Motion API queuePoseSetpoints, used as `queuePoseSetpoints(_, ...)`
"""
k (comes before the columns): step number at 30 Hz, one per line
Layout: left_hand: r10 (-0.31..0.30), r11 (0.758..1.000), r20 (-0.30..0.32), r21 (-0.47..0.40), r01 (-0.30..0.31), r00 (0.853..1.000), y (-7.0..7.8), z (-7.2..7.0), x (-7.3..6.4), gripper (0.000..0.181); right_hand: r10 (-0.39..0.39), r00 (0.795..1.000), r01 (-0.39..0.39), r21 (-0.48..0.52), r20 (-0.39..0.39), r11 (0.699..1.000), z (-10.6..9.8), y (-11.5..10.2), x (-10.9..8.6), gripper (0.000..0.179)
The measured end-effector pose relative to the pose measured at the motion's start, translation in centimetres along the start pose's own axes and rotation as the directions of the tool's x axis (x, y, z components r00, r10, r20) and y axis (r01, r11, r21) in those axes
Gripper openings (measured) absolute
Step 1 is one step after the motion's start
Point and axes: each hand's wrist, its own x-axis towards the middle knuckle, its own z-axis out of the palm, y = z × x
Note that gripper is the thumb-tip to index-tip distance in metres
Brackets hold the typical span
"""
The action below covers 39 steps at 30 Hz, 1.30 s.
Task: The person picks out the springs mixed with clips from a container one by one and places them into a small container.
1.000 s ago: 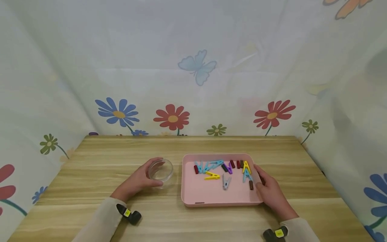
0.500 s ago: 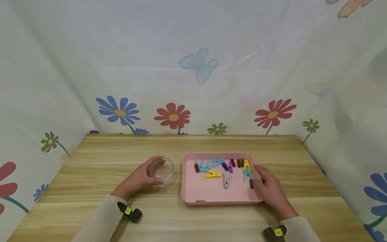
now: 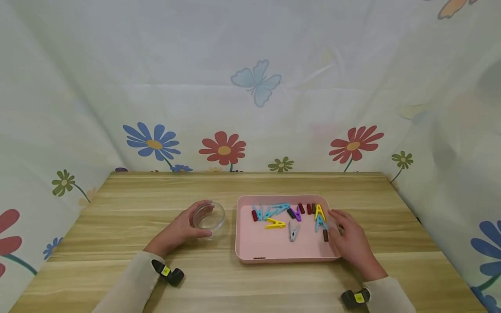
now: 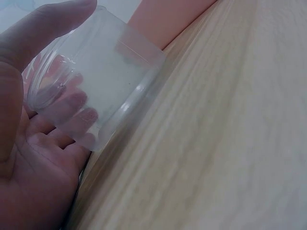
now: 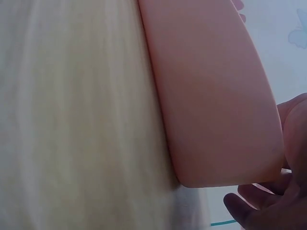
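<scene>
My left hand (image 3: 182,230) holds a clear round plastic jar (image 3: 209,216), thumb on the near side and fingers around the far side. The left wrist view shows the jar (image 4: 100,81) standing on the table, its fingers visible through the wall. My right hand (image 3: 350,241) holds the right end of a shallow pink tray (image 3: 270,250), thumb over the rim; in the right wrist view its fingers curl beside the tray's end (image 5: 216,120). Inside lie several clothespins, including a yellow clothespin (image 3: 275,223), a grey clothespin (image 3: 293,231) and a purple clothespin (image 3: 298,213).
Small dark cylinders lie among the clothespins, such as a red cylinder (image 3: 255,215) and a brown cylinder (image 3: 325,235). Beneath everything is a wood-grain table (image 3: 219,282). A flower-printed curtain (image 3: 188,108) rises along its back and sides.
The view has shifted slightly. The right hand's fingers have moved a little at the tray's rim, and the dark spot between thumb and finger shows less. Jar and tray stay in place.
</scene>
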Motion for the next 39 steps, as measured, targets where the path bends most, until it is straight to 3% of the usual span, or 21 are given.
queuePoseSetpoints(14,0.004,1.0,0.002,0.003,-0.004,1.0,0.0,0.0,0.1,0.083,-0.071,0.995,0.062,-0.126,-0.069,0.99,-0.4,-1.6,-0.7,0.043)
queuePoseSetpoints(23,0.01,1.0,0.001,-0.016,-0.01,1.0,0.3,0.0,-0.1,0.083,-0.085,0.995,0.076,-0.183,-0.045,0.98,-0.5,-2.2,-0.8,0.044)
queuePoseSetpoints(31,0.004,1.0,0.003,-0.013,-0.004,1.0,0.2,0.0,-0.1,0.082,-0.177,0.984,0.162,-0.266,-0.033,0.95,-0.3,-2.6,-1.0,0.04)
queuePoseSetpoints(39,0.003,1.0,0.0,-0.004,-0.003,1.0,0.4,0.0,-0.1,0.082,-0.145,0.989,0.138,-0.258,-0.01,0.956,0.1,-3.2,-1.2,0.044)
